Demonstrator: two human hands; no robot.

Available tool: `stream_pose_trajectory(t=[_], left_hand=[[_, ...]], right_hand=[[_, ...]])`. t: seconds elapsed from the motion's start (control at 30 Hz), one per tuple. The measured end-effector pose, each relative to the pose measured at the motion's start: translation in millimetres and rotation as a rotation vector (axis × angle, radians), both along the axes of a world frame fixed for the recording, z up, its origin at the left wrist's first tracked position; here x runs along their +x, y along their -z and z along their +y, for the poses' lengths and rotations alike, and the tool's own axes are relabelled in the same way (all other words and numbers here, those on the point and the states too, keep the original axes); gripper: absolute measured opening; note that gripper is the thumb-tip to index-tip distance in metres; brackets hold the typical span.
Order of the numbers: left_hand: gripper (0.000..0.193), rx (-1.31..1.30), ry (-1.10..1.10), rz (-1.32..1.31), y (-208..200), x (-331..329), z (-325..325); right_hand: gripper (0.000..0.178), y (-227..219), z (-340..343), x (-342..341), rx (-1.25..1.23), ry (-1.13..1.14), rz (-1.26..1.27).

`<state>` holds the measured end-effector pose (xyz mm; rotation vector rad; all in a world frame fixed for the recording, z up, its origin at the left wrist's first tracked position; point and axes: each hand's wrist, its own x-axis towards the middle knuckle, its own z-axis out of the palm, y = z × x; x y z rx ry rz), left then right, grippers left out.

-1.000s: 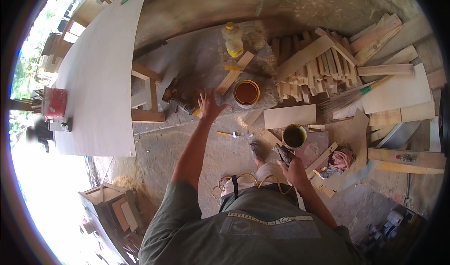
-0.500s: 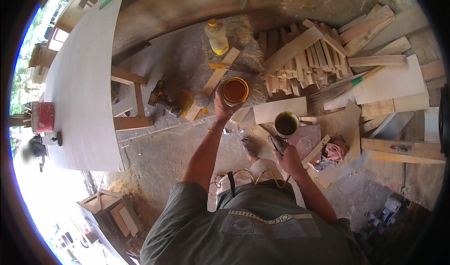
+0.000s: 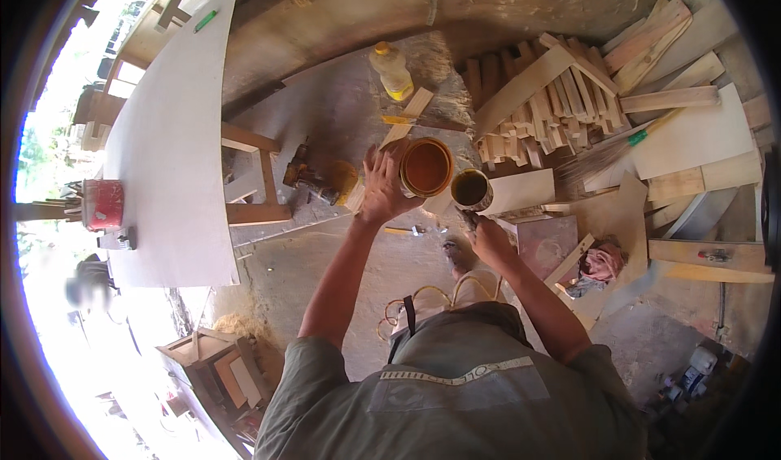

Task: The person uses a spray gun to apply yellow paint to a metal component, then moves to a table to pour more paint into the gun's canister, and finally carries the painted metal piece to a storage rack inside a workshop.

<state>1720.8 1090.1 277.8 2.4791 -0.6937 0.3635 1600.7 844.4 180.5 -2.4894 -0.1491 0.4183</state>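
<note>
My left hand (image 3: 381, 185) is wrapped round the side of an open round can (image 3: 426, 168) of orange-brown liquid, with its fingers slightly blurred. Close by on the right is a smaller open cup (image 3: 472, 190) with dark liquid inside, its rim almost meeting the can's. My right hand (image 3: 490, 242) is closed on a dark handle below this cup; it looks like a spray gun, though its body is mostly hidden. A coiled yellow hose (image 3: 435, 292) hangs at my waist.
A bench ahead holds a clear bottle with yellow cap (image 3: 392, 69), a wood strip (image 3: 407, 117) and a drill (image 3: 299, 167). Stacked wood pieces (image 3: 553, 106) lie far right, a crumpled cloth (image 3: 604, 261) at right. A large pale board (image 3: 171, 159) stands left, with a red bucket (image 3: 102, 204) beside it.
The can has come up and right, looking larger. The cup in my right hand has moved left and up, from apart to close beside the can. The whole view has shifted slightly.
</note>
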Motion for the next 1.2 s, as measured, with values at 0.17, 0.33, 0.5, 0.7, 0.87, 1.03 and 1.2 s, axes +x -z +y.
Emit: stream_pose_trajectory(t=[0.17, 0.33, 0.5, 0.7, 0.87, 1.03, 1.2], left_hand=[[0.109, 0.187, 0.087, -0.071, -50.2, -5.1, 1.4], [0.108, 0.307, 0.105, -0.100, -75.4, -6.1, 2.3], [0.105, 0.439, 0.124, -0.108, -96.0, -5.2, -0.9], [0.103, 0.425, 0.126, -0.142, -99.9, -2.6, -1.4], [0.101, 0.524, 0.136, -0.214, -104.0, -1.3, -5.6], [0.097, 0.504, 0.138, -0.247, -101.1, -0.8, -6.4], [0.097, 0.506, 0.142, -0.269, -92.4, -1.8, -6.2]], right_hand=[[0.038, -18.6, 27.4, 10.1, 0.097, -0.033, -0.072], [0.031, -36.2, 46.0, 18.1, 0.157, -0.060, -0.105], [0.030, -36.9, 52.0, 25.5, 0.176, -0.063, -0.091], [0.032, -32.8, 56.4, 32.0, 0.214, -0.060, -0.133], [0.034, -34.7, 57.8, 36.0, 0.218, -0.066, -0.114], [0.034, -25.7, 59.7, 37.7, 0.228, -0.069, -0.153], [0.034, -25.1, 60.1, 36.5, 0.234, -0.068, -0.137]])
